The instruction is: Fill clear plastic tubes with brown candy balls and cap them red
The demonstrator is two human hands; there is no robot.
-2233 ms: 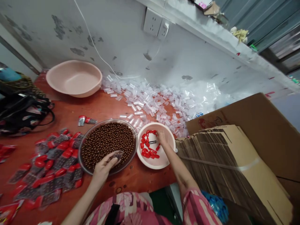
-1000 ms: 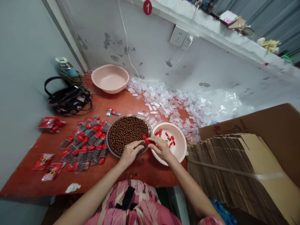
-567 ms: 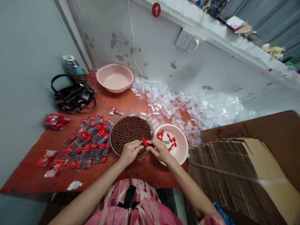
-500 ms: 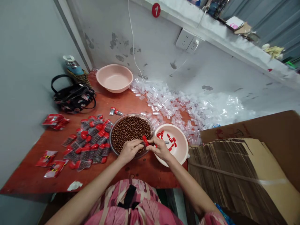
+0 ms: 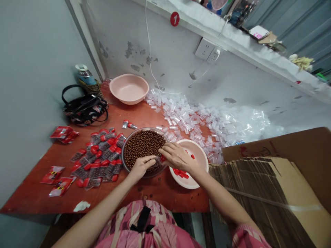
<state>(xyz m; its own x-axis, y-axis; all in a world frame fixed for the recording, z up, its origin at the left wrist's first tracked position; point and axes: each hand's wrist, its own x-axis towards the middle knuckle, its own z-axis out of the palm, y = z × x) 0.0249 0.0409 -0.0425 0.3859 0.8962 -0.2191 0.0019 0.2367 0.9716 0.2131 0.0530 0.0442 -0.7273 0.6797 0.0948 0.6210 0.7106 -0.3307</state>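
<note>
Over the near right edge of a metal bowl (image 5: 122, 155) of shiny brown balls (image 5: 142, 146), my two hands meet. My left hand (image 5: 141, 167) pinches a small clear plastic container (image 5: 156, 162) that looks dark with balls inside. My right hand (image 5: 178, 157) is closed over its red cap (image 5: 162, 158), fingers bent and pressing, and hides most of it. Beneath the right wrist is a pale basin (image 5: 204, 162) with loose red caps (image 5: 181, 173). To the left lies a pile of filled, red-capped containers (image 5: 103, 155).
Clear empty containers (image 5: 186, 113) are heaped along the wall. A pink basin (image 5: 129, 89), a black handbag (image 5: 85, 110) and a flask (image 5: 86, 75) stand at the back left. Red packets (image 5: 60, 186) lie on the left. Stacked cardboard (image 5: 253, 186) borders the right.
My right hand has turned over the container's red end, its back now facing up. The red caps in the basin have shifted to its near left side. The view has tilted slightly.
</note>
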